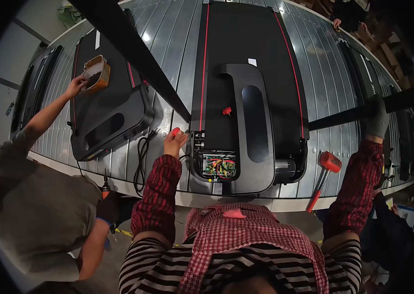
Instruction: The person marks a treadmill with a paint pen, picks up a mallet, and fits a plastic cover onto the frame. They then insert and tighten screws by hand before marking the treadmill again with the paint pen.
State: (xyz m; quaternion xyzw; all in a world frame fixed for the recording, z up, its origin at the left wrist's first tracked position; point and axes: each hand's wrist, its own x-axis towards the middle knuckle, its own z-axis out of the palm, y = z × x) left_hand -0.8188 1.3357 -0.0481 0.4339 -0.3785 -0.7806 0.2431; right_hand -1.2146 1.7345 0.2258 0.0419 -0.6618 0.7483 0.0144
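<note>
Matt plastic treadmill (275, 98), glossy ribbed metal table (172, 49).

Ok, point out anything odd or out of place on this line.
The middle treadmill has its near left corner uncovered: a circuit board with coloured wires lies bare, right beside the left hand. A red mallet lies at the conveyor edge, its handle poking over. Nothing looks spilled or broken.
</note>
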